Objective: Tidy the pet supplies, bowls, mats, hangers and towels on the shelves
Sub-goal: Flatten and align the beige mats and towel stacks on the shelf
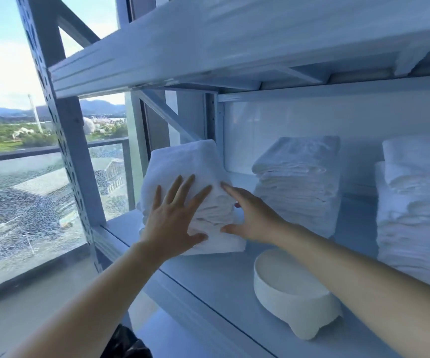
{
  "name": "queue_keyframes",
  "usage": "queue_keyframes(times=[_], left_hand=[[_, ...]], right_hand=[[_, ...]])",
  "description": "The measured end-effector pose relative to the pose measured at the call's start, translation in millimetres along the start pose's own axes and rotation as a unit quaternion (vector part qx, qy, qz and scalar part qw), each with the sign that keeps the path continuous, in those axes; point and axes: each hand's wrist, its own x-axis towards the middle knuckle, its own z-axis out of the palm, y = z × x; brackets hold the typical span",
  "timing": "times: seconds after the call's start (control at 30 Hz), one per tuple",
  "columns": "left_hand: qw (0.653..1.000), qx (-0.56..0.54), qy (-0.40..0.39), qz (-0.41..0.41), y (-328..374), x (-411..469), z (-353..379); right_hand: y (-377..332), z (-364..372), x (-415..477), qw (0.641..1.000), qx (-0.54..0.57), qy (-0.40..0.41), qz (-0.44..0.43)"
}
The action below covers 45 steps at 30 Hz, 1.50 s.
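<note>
A leaning stack of folded white towels [183,164] stands at the left end of the pale blue shelf [208,280]. My left hand [175,218] lies flat against the stack's front, fingers spread. My right hand [250,215] presses its right side, with fingers apart and the thumb near the bottom. Neither hand grips anything. A second white towel stack [299,182] stands in the middle of the shelf, and a third [415,210] at the right. A white bowl [294,293] sits near the shelf's front edge, under my right forearm.
A perforated blue upright post [66,125] frames the shelf's left front corner. Another shelf board [234,47] runs close overhead. A large window with a patterned lower pane [22,202] lies to the left. A white back panel [286,120] closes the rear.
</note>
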Motion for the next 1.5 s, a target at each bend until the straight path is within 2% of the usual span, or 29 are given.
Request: queue_keyframes(times=[0.3,0.5,0.6,0.77,0.97,1.1,1.3,1.5], left_hand=[[0.999,-0.031,0.034,0.009,-29.9,-1.2,5.0],[0.999,-0.046,0.007,-0.026,-64.4,-3.2,3.8],[0.997,-0.057,0.006,-0.052,-59.6,-1.2,6.4],[0.988,-0.144,0.023,-0.047,-22.9,8.9,9.1],[0.997,-0.022,0.006,-0.079,-9.8,15.1,30.4],[0.997,-0.045,0.032,-0.060,-19.9,11.8,34.0],[0.993,-0.101,0.030,-0.048,-51.8,1.7,31.2],[0.996,-0.042,0.066,-0.038,-26.8,-4.6,31.0]], right_hand=[[-5.8,0.0,7.5,0.998,-0.042,-0.039,-0.030],[-13.1,3.9,17.7,0.994,-0.068,-0.064,-0.049],[-11.3,5.7,19.1,0.995,-0.067,-0.063,-0.036],[-7.6,4.6,23.4,0.993,-0.086,-0.072,-0.027],[-1.2,0.8,22.1,0.994,-0.088,-0.058,-0.006],[-0.5,-5.5,16.2,0.995,-0.082,-0.049,-0.008],[-7.0,-12.4,5.2,0.997,-0.074,-0.036,-0.011],[-6.5,-16.0,-13.6,0.996,-0.083,-0.038,0.000]])
